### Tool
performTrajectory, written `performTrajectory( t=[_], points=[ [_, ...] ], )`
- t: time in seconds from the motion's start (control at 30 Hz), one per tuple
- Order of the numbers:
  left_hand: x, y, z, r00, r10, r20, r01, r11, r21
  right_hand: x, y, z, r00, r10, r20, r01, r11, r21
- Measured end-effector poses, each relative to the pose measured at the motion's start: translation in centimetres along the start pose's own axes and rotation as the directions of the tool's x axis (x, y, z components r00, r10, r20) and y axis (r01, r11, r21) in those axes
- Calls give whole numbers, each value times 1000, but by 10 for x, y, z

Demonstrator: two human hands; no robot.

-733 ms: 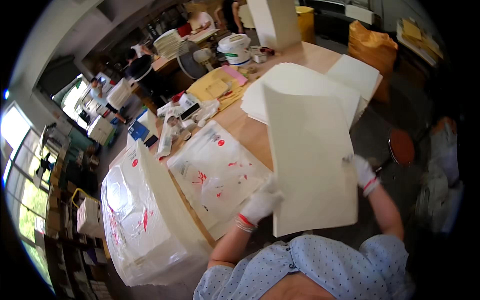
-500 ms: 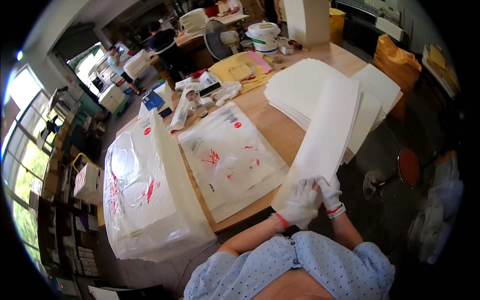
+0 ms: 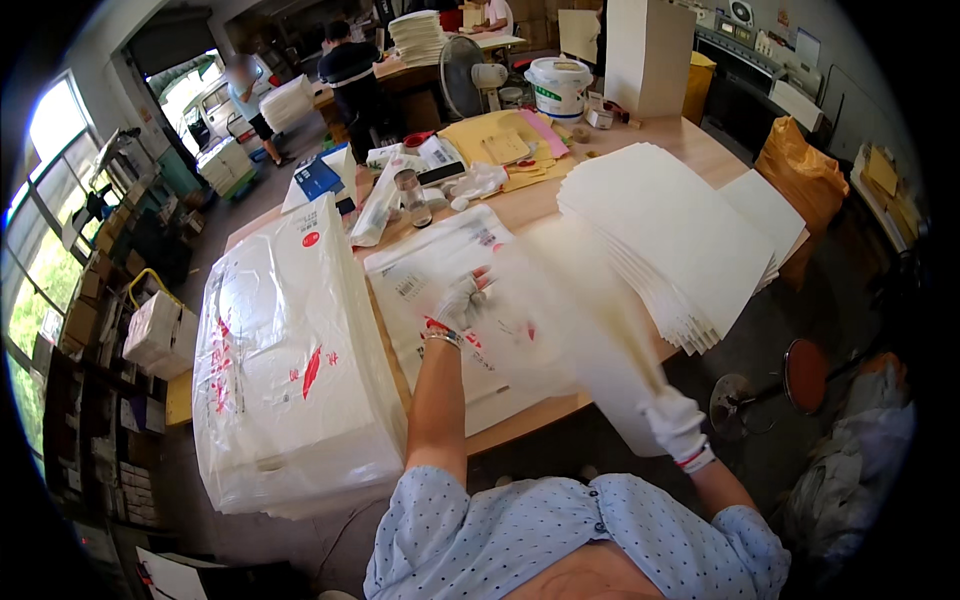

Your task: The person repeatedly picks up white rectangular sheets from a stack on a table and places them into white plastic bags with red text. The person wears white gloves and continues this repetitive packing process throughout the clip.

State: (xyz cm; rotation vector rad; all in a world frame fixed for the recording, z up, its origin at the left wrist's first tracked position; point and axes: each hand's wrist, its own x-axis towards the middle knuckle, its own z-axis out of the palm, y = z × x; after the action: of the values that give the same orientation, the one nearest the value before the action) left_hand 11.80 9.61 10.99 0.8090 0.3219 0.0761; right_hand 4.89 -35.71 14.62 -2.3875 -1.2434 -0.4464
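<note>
Holding the paper [image 3: 595,325] across the right side of the bag [image 3: 410,275], near end in closed right fingers [image 3: 660,408]. Poised over the bag with left fingers [image 3: 466,294], too blurred to tell opening or hold. Could crease, if swung one-handed.

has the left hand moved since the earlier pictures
Yes: the left hand has moved leftward, closer to the wrapped white stack, and farther out over the table.
</note>
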Motion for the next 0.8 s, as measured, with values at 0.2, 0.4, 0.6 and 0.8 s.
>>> performTrajectory(
  t=[0.2,0.4,0.6,0.8],
  points=[
    [-2,-9,86,873,417,251,-481,661,576,107,-20,24,694,272,667,-197,962,-187],
    [-80,-97,185,808,313,500,-537,39,843,101,88,150,940,-101,325,54,987,150],
    [-86,-142,50,925,165,341,-276,-325,905,152,65,179,831,522,193,-538,842,35],
    [-54,-118,-138,504,699,507,-418,-316,851,201,82,179,550,599,582,-623,758,-191]
  ],
)
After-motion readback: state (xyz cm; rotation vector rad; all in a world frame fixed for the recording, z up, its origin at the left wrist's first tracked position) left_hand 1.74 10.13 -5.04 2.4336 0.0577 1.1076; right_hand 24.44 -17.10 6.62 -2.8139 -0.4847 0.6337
